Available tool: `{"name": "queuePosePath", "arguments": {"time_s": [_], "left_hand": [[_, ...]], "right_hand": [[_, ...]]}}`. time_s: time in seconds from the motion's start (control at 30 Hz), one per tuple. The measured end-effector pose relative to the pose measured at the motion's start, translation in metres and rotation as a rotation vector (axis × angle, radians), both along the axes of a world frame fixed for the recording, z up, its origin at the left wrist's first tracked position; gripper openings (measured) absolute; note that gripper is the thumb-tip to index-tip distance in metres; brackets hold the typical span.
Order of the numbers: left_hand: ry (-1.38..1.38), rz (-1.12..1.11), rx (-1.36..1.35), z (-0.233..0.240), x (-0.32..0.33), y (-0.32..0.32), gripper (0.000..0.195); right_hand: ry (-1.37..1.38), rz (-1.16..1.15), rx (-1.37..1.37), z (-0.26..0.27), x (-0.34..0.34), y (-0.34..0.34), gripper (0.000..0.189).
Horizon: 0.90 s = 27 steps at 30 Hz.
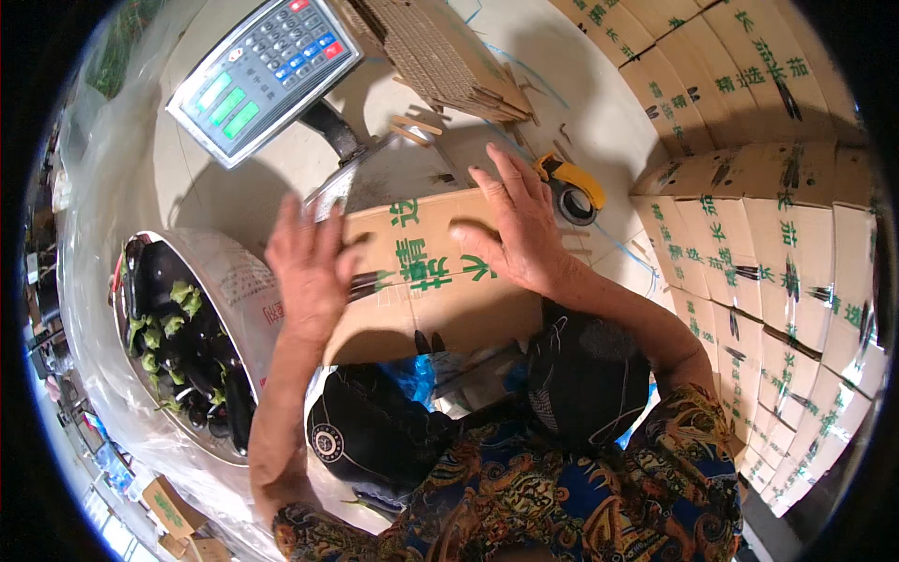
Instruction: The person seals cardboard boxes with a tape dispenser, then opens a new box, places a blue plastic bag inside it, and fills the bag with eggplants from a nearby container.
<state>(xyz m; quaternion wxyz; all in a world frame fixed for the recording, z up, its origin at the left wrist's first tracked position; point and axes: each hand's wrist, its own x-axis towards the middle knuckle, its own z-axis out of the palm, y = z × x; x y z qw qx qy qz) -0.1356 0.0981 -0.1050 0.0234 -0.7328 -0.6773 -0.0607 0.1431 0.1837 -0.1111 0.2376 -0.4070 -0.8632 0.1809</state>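
Note:
Before me, a closed cardboard carton [449, 309] with green printing and eggplant pictures rests on the metal platform [379, 175] of a digital scale. My left hand [309, 270], blurred and with its fingers apart, is over the carton's left end. Over the right end my right hand [516, 225] spreads its fingers and thumb. Neither hand grasps anything; whether they touch the cardboard I cannot tell. Just beyond my right hand, a yellow tape dispenser [579, 190] lies on the floor. The scale's keypad display [263, 77] with green readouts stands at the upper left.
On the left, a tilted white bucket [242, 281] holds several eggplants [200, 344]. Flattened cartons [449, 56] are stacked beyond the scale, with wooden sticks [414, 130] nearby. Packed cartons [751, 260] form a wall on the right. Clear plastic sheeting [98, 232] drapes the left side.

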Motion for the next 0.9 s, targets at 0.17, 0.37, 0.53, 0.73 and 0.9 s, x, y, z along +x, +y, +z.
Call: {"name": "queuePosePath", "arguments": {"time_s": [0.17,0.37,0.53,0.73,0.9], "left_hand": [[-0.219,-0.402,-0.027,-0.011,0.088,0.027,0.069],[-0.224,-0.559,-0.102,-0.006,0.156,0.061,0.061],[-0.302,-0.562,-0.040,-0.003,0.108,0.051,0.060],[-0.102,-0.207,-0.024,-0.003,-0.004,0.022,0.055],[-1.212,0.408,0.002,-0.055,-0.060,-0.006,0.067]], "right_hand": [[0.094,-0.163,0.048,-0.029,-0.008,-0.002,0.050],[0.680,-0.216,-0.799,-0.125,0.044,-0.016,0.054],[0.522,-0.130,-0.798,-0.144,0.020,-0.017,0.052],[1.084,-0.418,-1.456,-0.149,0.001,-0.014,0.054],[1.037,-0.305,-1.466,-0.136,0.008,-0.017,0.065]]}}
